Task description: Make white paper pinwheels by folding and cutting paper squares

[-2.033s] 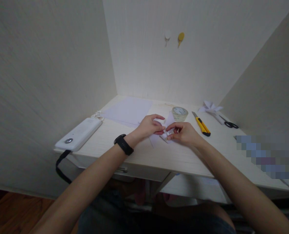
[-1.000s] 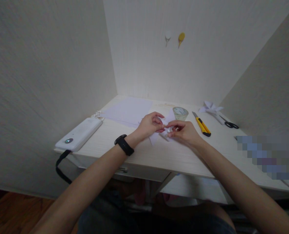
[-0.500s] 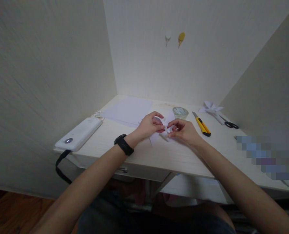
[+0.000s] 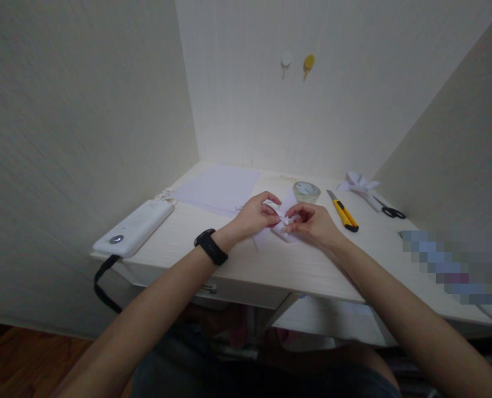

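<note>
Two hands at work on one small item, near the middle of the white desk (image 4: 237,265). My left hand (image 4: 252,215) and my right hand (image 4: 312,223) meet fingertip to fingertip over a folded piece of white paper (image 4: 282,221), each pinching it at the centre; the paper rests low on the desktop, with a flap showing towards 12 o'clock and another towards 7 o'clock of the pinch. A black wristband (image 4: 210,246) sits on my left wrist.

Other items, clock directions taken from the folded paper:
- Flat sheets of pale paper (image 4: 219,188), at 10 o'clock, lying on the desk.
- White power bank (image 4: 134,228) with a black strap (image 4: 103,282) hanging over the desk edge, at 9 o'clock, well apart.
- Roll of clear tape (image 4: 306,192), at 1 o'clock, near my right hand.
- Yellow utility knife (image 4: 343,213), at 3 o'clock, just beside the tape.
- Finished white paper shape (image 4: 359,182) and black-handled scissors (image 4: 389,210) (blades partly under that shape), at 2 o'clock, by the right-hand wall.
- Two wall hooks (image 4: 308,63), one white, one yellow, at 12 o'clock, high on the back wall.
</note>
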Demonstrator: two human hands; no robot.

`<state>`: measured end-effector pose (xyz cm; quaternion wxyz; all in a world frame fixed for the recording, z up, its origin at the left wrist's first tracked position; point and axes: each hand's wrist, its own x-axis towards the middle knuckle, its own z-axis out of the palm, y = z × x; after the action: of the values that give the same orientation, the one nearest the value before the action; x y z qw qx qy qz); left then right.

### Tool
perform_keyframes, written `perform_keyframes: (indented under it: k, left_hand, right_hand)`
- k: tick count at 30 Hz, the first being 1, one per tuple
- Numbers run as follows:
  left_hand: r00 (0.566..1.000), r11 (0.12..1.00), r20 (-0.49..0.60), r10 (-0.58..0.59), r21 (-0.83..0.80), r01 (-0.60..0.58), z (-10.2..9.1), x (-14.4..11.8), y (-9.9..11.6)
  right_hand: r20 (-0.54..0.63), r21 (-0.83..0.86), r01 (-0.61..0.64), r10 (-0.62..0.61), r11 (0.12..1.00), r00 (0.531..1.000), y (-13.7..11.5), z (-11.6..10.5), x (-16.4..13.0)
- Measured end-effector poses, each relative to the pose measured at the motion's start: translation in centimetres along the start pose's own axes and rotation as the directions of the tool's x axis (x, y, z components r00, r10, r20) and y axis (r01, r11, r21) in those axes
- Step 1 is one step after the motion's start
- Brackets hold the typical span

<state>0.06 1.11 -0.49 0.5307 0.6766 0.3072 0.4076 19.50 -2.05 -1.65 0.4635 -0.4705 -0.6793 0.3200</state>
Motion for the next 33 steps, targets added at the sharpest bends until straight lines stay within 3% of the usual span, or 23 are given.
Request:
perform_keyframes:
  k: [7, 18, 28, 30, 33]
  left_hand:
    - [0.998, 0.995, 0.052, -0.04, -0.085, 0.045, 0.09, -0.3, 0.45]
    - [0.995, 0.991, 0.101, 0.015, -0.137, -0.001, -0.03, -0.41, 0.44]
    - [0.997, 0.991, 0.051, 0.055, -0.124, -0.049, 0.08, -0.22, 0.32]
    - [0.998, 0.993, 0.047, 0.03, -0.115, -0.024, 0.08, -0.16, 0.3]
    - [1.0, 0.997, -0.008, -0.012, -0.079, 0.011, -0.06, 0.02, 0.07]
  right_hand:
    - [-0.023, 0.013, -0.026, 0.026, 1.0, 0.999, -0.2, 0.0, -0.01]
    - [-0.074, 0.107, 0.008, 0.0, 0.994, 0.997, -0.3, 0.05, 0.33]
    - [-0.013, 0.167, -0.012, 0.014, 0.986, 1.0, -0.64, -0.12, 0.08]
    - [-0.024, 0.13, 0.032, -0.029, 0.991, 0.999, -0.75, -0.41, 0.02]
    - [-0.101, -0.072, 0.103, -0.11, 0.992, 0.989, -0.78, -0.89, -0.05]
